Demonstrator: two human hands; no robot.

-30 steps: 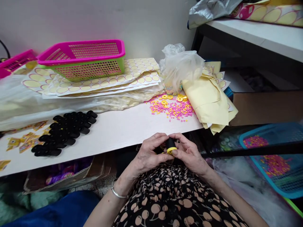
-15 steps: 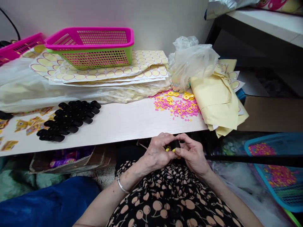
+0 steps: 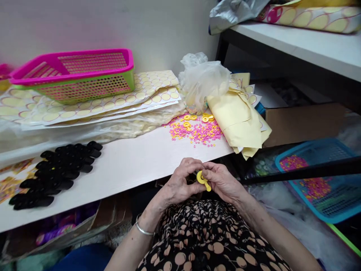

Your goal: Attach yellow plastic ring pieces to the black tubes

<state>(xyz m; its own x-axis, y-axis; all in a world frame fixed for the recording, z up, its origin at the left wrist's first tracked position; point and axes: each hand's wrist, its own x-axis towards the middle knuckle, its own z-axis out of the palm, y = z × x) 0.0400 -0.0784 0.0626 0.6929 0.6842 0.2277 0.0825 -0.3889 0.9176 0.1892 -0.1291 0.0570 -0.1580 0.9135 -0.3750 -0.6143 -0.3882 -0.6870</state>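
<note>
Yellow fills the grip on my feed: one small piece (image 3: 200, 179), a round disc with a short stem, pinched between the fingertips of my left hand (image 3: 182, 179) and right hand (image 3: 224, 182), both narrowed around it. I have it just short of the white table (image 3: 126, 160). Beyond the grip, tiny pink and yellow beads (image 3: 207, 132) lie scattered; well off to its left, I see black pieces (image 3: 58, 172) clustered. Right of the grip and apart from it, a blue basket (image 3: 342, 192) holds more beads.
</note>
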